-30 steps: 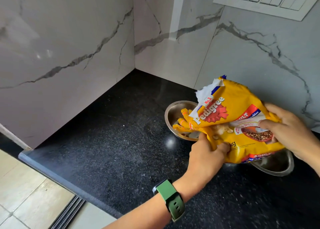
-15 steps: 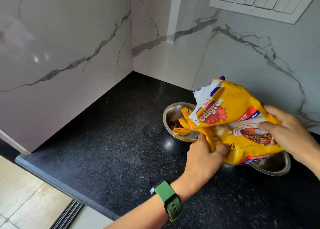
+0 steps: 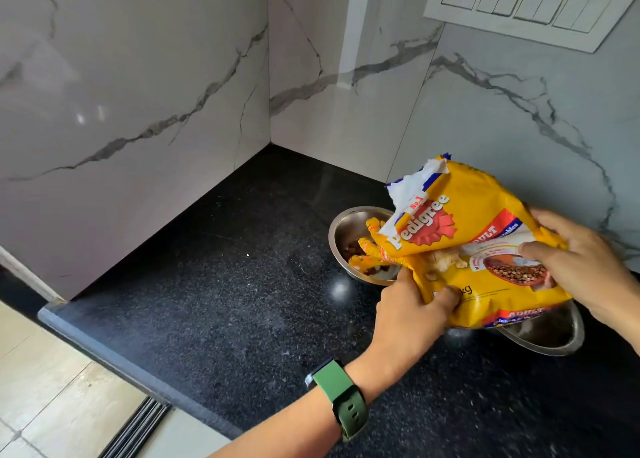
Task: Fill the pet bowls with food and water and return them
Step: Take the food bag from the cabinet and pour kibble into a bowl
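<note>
A yellow Pedigree food bag [image 3: 464,243] is tipped on its side, its torn mouth pointing left into a steel bowl [image 3: 346,229]. Brown kibble lies in that bowl under the bag's mouth. My left hand [image 3: 408,315] grips the bag's lower front edge; a green watch is on that wrist. My right hand [image 3: 581,267] holds the bag's right end from above. A second steel bowl [image 3: 554,336] sits below the bag on the right, mostly hidden by it.
Both bowls stand on a black granite counter [image 3: 225,301] in a corner of white marble walls. A switch panel [image 3: 519,7] is on the wall at upper right. The counter's front edge [image 3: 121,360] runs diagonally at lower left, above a tiled floor.
The bag's mouth has dipped slightly deeper into the left bowl and kibble now shows there. Both hands keep their grip.
</note>
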The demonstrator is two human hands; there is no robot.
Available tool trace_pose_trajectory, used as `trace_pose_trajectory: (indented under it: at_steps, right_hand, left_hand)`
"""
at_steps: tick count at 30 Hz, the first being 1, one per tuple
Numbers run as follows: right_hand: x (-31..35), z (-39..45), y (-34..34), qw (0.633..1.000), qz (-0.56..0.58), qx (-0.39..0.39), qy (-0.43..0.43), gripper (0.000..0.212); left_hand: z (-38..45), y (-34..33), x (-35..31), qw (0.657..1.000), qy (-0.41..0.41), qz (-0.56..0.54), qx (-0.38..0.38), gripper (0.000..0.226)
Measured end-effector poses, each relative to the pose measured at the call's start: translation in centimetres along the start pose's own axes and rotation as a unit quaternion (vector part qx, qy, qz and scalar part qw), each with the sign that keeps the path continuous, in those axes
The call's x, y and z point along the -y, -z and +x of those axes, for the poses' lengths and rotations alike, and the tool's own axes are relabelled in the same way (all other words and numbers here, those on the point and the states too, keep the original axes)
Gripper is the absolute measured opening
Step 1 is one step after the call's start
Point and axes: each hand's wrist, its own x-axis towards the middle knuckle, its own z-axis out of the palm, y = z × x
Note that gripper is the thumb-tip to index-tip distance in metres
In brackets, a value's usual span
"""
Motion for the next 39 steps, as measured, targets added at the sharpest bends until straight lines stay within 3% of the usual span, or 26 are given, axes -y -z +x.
trace_pose_trajectory:
  at_steps: [6,9,12,15,17,19,21,24,29,39]
  right_hand:
    - [0.1,-0.4,0.4,1.000,0.016,-0.004,0.001,0.054]
    - [0.6,-0.9,0.3,1.000,-0.004,-0.006,0.009,0.064]
    - [0.4,-0.9,0.1,0.999,-0.043,0.003,0.006,0.071]
    - [0.3,-1.0,0.0,0.999,-0.037,-0.011,0.005,0.057]
    - [0.1,-0.9,0.0,0.999,-0.028,-0.019,-0.002,0.052]
    - [0.3,-1.1,0.1,0.999,-0.033,-0.011,-0.004,0.060]
    - [0.5,-1.3,0.3,0.999,-0.033,-0.007,-0.005,0.069]
    - [0.6,-1.4,0.5,0.999,-0.028,-0.016,0.011,0.065]
    - [0.8,-1.1,0.3,0.999,-0.049,-0.001,0.002,0.070]
    - [0.5,-2.0,0.6,0.998,-0.035,-0.049,0.026,0.063]
  left_hand:
    - [0.0,-0.1,-0.1,1.000,-0.028,0.007,-0.009,0.066]
    - [-0.3,-0.1,-0.2,0.997,-0.065,0.033,-0.025,0.059]
    - [-0.1,0.0,0.3,0.999,-0.031,0.014,-0.018,0.058]
    - [-0.1,-0.1,0.6,1.000,-0.015,0.014,-0.009,0.062]
    - [0.0,-0.1,0.5,1.000,-0.019,0.017,-0.017,0.066]
    - [0.0,-0.2,0.5,0.999,-0.026,0.017,-0.019,0.067]
    - [-0.1,-0.2,0.4,0.998,-0.044,0.023,-0.023,0.064]
    - [-0.5,-0.2,0.3,0.994,-0.087,0.047,-0.041,0.054]
    - [0.0,-0.6,0.8,0.999,-0.034,0.014,-0.036,0.062]
    - [-0.4,-0.4,0.3,0.995,-0.086,0.039,-0.038,0.053]
